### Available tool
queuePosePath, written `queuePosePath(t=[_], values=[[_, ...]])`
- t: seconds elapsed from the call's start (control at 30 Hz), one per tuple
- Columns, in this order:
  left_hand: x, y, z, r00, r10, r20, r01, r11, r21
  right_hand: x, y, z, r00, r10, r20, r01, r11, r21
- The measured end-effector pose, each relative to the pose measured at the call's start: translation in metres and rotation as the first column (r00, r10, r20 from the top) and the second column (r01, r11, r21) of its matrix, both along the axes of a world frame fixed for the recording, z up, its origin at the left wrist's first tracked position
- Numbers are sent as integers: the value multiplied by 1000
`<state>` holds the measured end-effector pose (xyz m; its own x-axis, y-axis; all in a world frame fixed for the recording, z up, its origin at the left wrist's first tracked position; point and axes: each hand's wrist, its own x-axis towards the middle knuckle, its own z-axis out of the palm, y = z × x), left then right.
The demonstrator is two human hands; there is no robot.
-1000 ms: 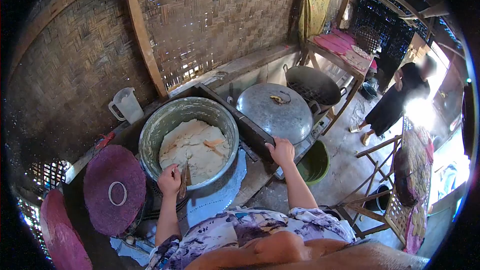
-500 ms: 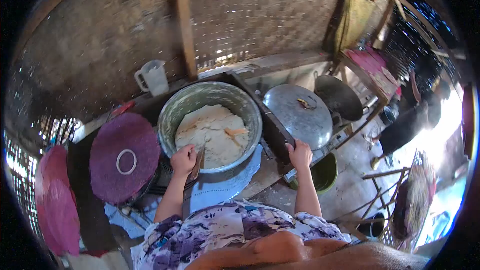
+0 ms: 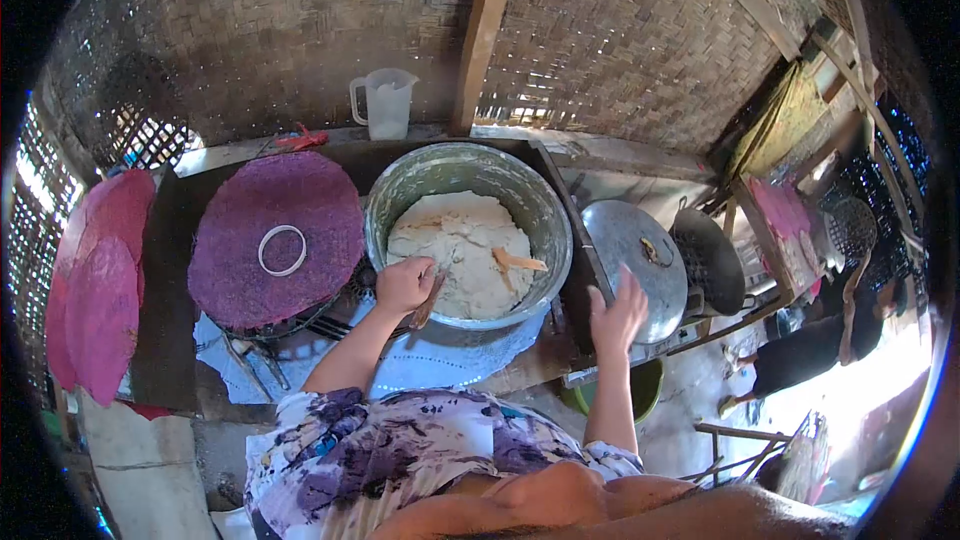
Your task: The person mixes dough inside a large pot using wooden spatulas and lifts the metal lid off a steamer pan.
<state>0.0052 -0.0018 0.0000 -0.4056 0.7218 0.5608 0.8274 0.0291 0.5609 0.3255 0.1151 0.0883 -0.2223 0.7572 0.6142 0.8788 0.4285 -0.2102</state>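
A large metal basin [image 3: 545,190] holds a mound of pale flour or dough [image 3: 455,230], with a light-brown flat piece [image 3: 520,261] on top. My left hand [image 3: 405,285] is closed over the basin's near-left rim. Right against that hand, a brown wooden-looking tool [image 3: 430,304] leans at the rim; its exact kind is unclear. My right hand [image 3: 618,315] is raised with fingers apart, holding nothing. It hovers by the dark wooden edge [image 3: 578,275] right of the basin, in front of the round metal lid [image 3: 640,240].
A purple round cover [image 3: 270,185] with a white ring [image 3: 282,251] lies left of the basin. Behind stands a clear pitcher [image 3: 387,105]. A dark wok [image 3: 708,250] is beyond the lid, a green bucket [image 3: 640,395] below. Another person [image 3: 815,350] is at far right.
My right hand has let go of the dark wooden edge and opened. My left hand stays closed at the basin's rim. The whole view has shifted, with the basin now further right.
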Motion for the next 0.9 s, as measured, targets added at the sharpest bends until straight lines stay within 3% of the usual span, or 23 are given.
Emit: queuePosePath(t=[0.07,0.13,0.17,0.2,0.3,0.4,0.5,0.7,0.8,0.9], values=[[1,-2,-1,1000,-3,30,4,999,-33,-46,-14,28,970,238,45,-241,965,105],[2,-4,7,998,-2,58,8,995,-95,-83,-11,22,872,467,146,-475,880,28],[-3,-4,8,999,-1,48,5,996,-91,-110,-4,4,812,483,328,-508,861,-10],[-2,-4,7,999,-4,38,7,996,-90,-129,7,-16,722,482,496,-528,848,-54],[-1,-5,6,997,-27,70,32,996,-83,-160,25,-35,498,425,755,-245,905,-348],[-3,-2,2,997,-17,71,29,985,-171,-164,45,-63,662,383,645,-28,872,-489],[-4,-5,9,994,-42,100,60,981,-182,-156,58,-51,539,463,703,-97,864,-495],[-6,0,5,997,-55,47,54,998,11,-151,49,6,515,420,748,-36,882,-470],[-6,4,-2,999,-45,30,45,999,14,-152,57,52,625,336,704,-70,923,-379],[-2,0,1,997,-40,63,42,999,-34,-163,100,47,693,349,631,-209,935,-288]])
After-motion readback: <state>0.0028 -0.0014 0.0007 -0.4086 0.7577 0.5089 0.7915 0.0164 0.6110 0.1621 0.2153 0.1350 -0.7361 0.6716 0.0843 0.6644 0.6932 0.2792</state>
